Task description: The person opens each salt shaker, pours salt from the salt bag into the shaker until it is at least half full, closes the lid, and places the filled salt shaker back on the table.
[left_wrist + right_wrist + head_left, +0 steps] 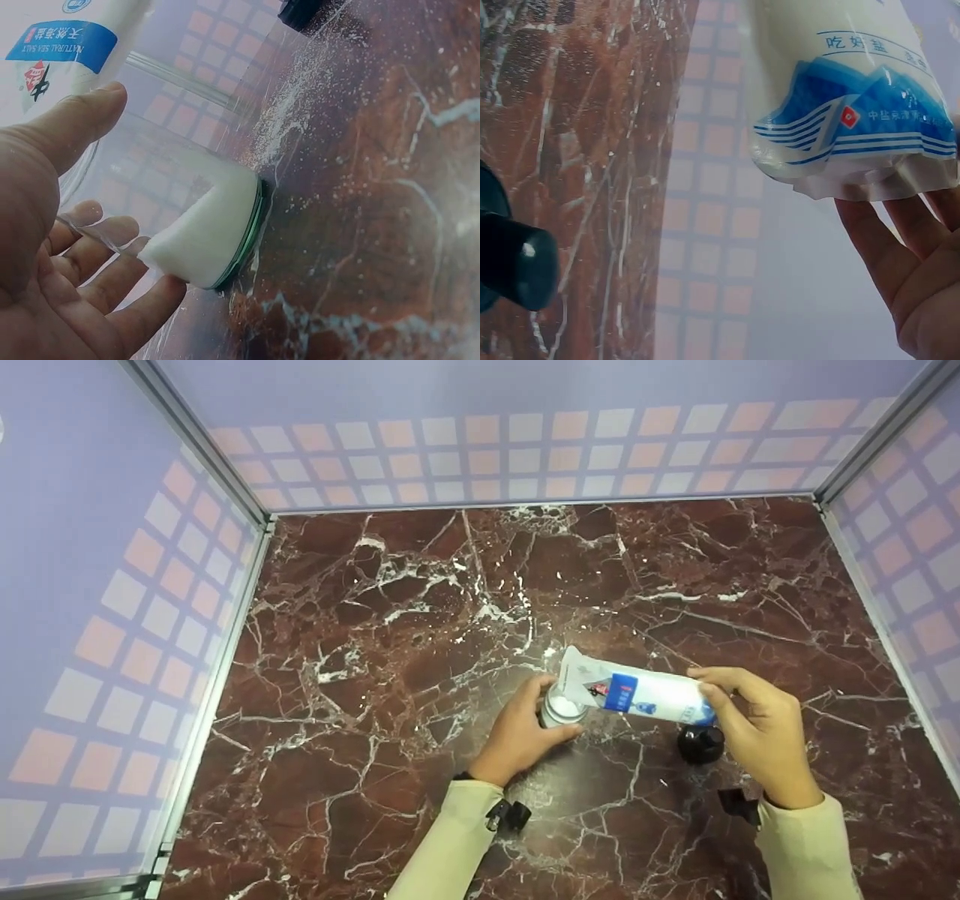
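My left hand grips a clear glass jar, thumb on one side and fingers round the other. White salt lies sloped in the bottom of the jar. My right hand holds a white and blue bag of sea salt by its bottom end, thumb on one face and fingers on the other. The bag slants across to the left, and its narrowed end lies right at the jar's mouth. In the right wrist view the bag's sealed bottom edge rests against my fingers.
A black knobbed lid lies on the dark red marbled table just below the bag's bottom end. White grains are scattered on the surface beyond the jar. Panels with pink and white squares enclose the back and sides.
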Action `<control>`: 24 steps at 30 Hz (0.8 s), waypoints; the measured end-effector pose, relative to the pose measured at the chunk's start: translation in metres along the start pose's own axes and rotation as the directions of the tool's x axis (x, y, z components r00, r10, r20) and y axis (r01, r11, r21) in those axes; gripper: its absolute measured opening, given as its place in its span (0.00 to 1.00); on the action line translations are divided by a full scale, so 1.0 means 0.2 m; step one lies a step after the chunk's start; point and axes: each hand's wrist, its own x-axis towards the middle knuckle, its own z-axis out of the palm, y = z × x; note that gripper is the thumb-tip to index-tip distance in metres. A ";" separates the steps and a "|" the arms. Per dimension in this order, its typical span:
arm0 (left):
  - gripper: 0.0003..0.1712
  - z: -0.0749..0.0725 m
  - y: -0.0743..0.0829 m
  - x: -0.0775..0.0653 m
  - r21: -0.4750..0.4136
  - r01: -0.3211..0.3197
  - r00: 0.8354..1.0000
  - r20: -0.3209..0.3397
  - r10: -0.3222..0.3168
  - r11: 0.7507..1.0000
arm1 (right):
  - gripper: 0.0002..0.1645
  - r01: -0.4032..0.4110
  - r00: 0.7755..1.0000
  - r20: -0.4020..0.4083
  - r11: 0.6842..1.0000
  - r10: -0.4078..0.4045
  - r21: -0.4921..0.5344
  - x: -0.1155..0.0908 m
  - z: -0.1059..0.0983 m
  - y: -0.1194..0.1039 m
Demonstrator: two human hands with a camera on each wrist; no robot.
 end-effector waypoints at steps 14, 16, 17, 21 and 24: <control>0.46 0.02 0.00 0.00 -0.092 -0.005 1.000 -0.008 0.004 0.996 | 0.13 -0.059 0.996 -0.052 0.981 0.069 0.186 -0.10 0.02 0.11; 0.45 0.02 -0.01 -0.01 -0.103 -0.002 1.000 -0.005 0.001 0.995 | 0.13 -0.062 0.996 -0.048 0.980 0.072 0.188 -0.11 0.02 0.12; 0.45 0.02 -0.01 -0.01 -0.110 0.001 1.000 -0.004 -0.001 0.994 | 0.13 -0.061 0.996 -0.047 0.980 0.072 0.191 -0.11 0.02 0.12; 0.44 0.02 -0.01 -0.01 -0.124 0.006 1.000 -0.001 -0.006 0.992 | 0.13 -0.055 0.997 -0.050 0.983 0.064 0.178 -0.10 0.02 0.12; 0.44 0.02 -0.01 -0.01 -0.114 0.002 1.000 -0.007 -0.003 0.994 | 0.13 -0.052 0.997 -0.050 0.984 0.062 0.171 -0.10 0.02 0.11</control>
